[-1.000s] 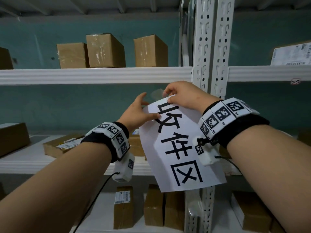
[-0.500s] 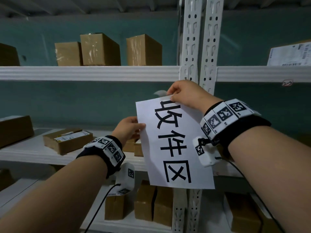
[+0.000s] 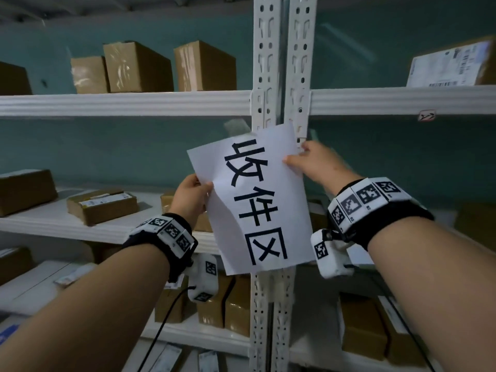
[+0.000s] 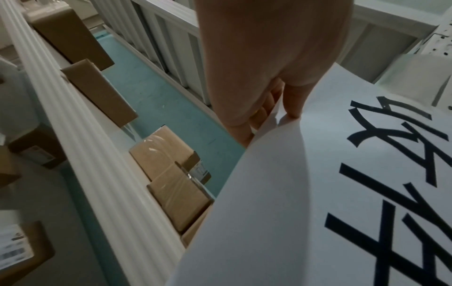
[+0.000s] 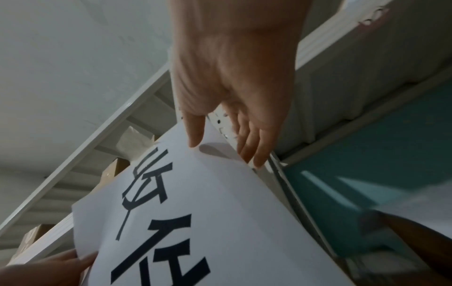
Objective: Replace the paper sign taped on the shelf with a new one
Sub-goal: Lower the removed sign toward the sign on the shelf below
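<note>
A white paper sign [image 3: 257, 200] with three large black characters hangs tilted in front of the white perforated uprights [image 3: 279, 63]. My left hand [image 3: 200, 187] pinches its left edge, thumb on the printed face and fingers behind [image 4: 269, 116]. My right hand [image 3: 295, 159] pinches the upper right edge, thumb on the front and fingers behind the sheet [image 5: 225, 147]. A strip of clear tape [image 3: 236, 126] sticks up from the sheet's top left corner, also seen as tape [image 5: 132, 143] in the right wrist view.
White shelf boards [image 3: 128, 103] run left and right of the uprights. Cardboard boxes [image 3: 137, 67] stand on the upper left shelf, a labelled box [image 3: 453, 64] at upper right, and more boxes [image 3: 102, 204] on the middle and lower shelves. A teal wall [image 3: 120, 149] lies behind.
My right hand has slid from the sheet's top edge down to its upper right edge. My left hand has dropped from the top left corner to the left edge. The sheet has tilted.
</note>
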Demonstrator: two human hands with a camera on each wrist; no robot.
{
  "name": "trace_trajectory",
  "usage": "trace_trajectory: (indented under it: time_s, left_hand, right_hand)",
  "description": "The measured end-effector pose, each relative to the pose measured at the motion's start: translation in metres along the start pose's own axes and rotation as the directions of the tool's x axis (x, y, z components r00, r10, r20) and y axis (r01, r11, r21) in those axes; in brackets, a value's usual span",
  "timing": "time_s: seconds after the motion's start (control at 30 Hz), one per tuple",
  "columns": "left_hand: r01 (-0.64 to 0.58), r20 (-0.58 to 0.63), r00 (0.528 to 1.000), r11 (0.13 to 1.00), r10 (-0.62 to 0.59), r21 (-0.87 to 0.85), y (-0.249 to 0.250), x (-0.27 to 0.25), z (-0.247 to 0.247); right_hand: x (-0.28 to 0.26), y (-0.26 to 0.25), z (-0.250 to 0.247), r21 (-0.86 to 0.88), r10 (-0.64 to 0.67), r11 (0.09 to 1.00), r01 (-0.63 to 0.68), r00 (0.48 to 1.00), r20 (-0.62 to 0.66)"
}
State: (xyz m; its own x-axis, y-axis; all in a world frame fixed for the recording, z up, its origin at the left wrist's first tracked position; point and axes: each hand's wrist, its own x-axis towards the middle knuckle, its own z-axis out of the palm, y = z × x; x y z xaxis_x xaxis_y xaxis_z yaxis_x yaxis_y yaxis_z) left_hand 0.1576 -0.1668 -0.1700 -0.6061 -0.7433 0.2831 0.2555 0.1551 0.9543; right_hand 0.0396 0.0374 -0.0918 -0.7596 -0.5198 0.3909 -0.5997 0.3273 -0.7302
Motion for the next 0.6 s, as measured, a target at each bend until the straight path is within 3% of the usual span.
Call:
trace_trajectory:
  time_s: [0.1, 0.3, 0.6]
  left_hand:
    - [0.038, -0.031, 0.999, 0.999, -0.037, 0.024, -0.009, -0.016, 0.009]
    - [0.104, -0.06, 0.993, 0.99, -0.099, 0.091, -0.03, -0.044, 0.011]
    - [0.283, 0.034, 0.955, 0.938, -0.295, 0.202, -0.068, -0.064, -0.005]
  right_hand:
    - [-0.005, 0.025, 0.001, 0.042, 0.149, 0.987, -0.156, 0.98, 0.133]
    - [-0.014, 0.05, 0.007, 0.071, 0.221, 0.965, -0.251, 0.93, 0.293]
    - [-0.03, 0.084, 0.032, -0.037, 0.251, 0.967, -0.252, 0.921, 0.297]
